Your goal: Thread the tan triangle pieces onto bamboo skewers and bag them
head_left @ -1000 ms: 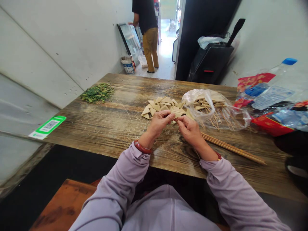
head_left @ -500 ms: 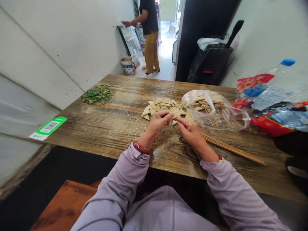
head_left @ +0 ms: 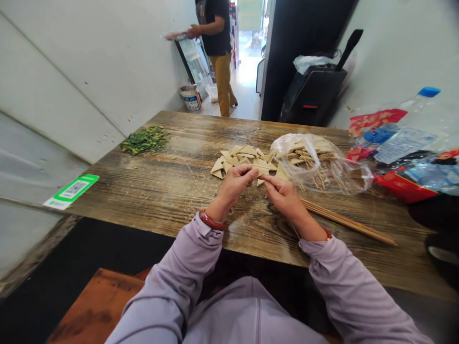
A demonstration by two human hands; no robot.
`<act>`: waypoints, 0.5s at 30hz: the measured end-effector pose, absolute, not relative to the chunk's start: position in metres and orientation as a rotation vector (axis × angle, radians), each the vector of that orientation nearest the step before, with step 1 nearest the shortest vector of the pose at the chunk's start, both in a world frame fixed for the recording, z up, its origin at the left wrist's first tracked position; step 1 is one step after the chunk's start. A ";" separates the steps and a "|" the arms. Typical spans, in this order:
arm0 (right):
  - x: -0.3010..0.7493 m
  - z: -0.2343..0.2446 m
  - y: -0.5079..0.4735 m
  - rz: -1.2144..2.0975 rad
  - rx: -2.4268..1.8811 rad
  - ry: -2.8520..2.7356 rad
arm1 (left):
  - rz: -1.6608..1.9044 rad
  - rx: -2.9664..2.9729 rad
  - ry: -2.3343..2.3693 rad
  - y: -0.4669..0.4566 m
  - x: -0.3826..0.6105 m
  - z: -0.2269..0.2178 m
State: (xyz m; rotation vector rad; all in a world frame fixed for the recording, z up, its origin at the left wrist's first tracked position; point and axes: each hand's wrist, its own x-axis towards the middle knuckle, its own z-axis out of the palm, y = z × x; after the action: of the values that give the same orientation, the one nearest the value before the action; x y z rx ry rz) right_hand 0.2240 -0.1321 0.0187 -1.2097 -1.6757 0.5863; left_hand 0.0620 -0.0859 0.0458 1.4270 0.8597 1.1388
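My left hand [head_left: 234,184] pinches a flat beige tofu triangle [head_left: 261,170] between thumb and fingers, above the table. Close by on the right, my right hand [head_left: 285,197] is closed on a thin bamboo skewer [head_left: 294,231], whose rear end runs back below the wrist. The skewer's tip is at the edge of the tofu; how far it goes in cannot be made out. Just beyond my hands lies a loose pile of tofu triangles [head_left: 229,158]. A clear plastic bag [head_left: 344,179] beside it holds skewered pieces. Bare bamboo skewers [head_left: 347,222] lie bundled right of my right forearm.
Chopped green leaves [head_left: 146,140] are heaped at the wooden table's [head_left: 150,196] far left. A green-and-white code card [head_left: 73,190] lies at its left edge. Plastic bottles and red packaging [head_left: 405,184] crowd the right side. Behind the table stands another person [head_left: 217,43].
Both my hands stay almost still, keeping hold of the tofu and skewer. The person in the background has shifted left and turned slightly, holding something flat.
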 end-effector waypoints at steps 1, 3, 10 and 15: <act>0.224 0.019 -0.132 0.583 -1.213 -1.675 | 1.132 1.425 0.856 -0.086 0.062 0.045; 0.224 0.019 -0.132 0.575 -1.219 -1.674 | 1.122 1.423 0.853 -0.086 0.063 0.043; 0.224 0.016 -0.130 0.606 -1.262 -1.639 | 1.106 1.412 0.831 -0.084 0.065 0.038; 0.225 0.014 -0.128 0.636 -1.290 -1.626 | 1.081 1.399 0.806 -0.084 0.066 0.036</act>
State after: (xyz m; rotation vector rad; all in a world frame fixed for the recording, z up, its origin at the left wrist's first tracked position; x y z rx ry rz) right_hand 0.2252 -0.1284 0.0140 -1.2896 -1.6258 0.6355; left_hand 0.0665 -0.0844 0.0356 1.3992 0.8056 1.0815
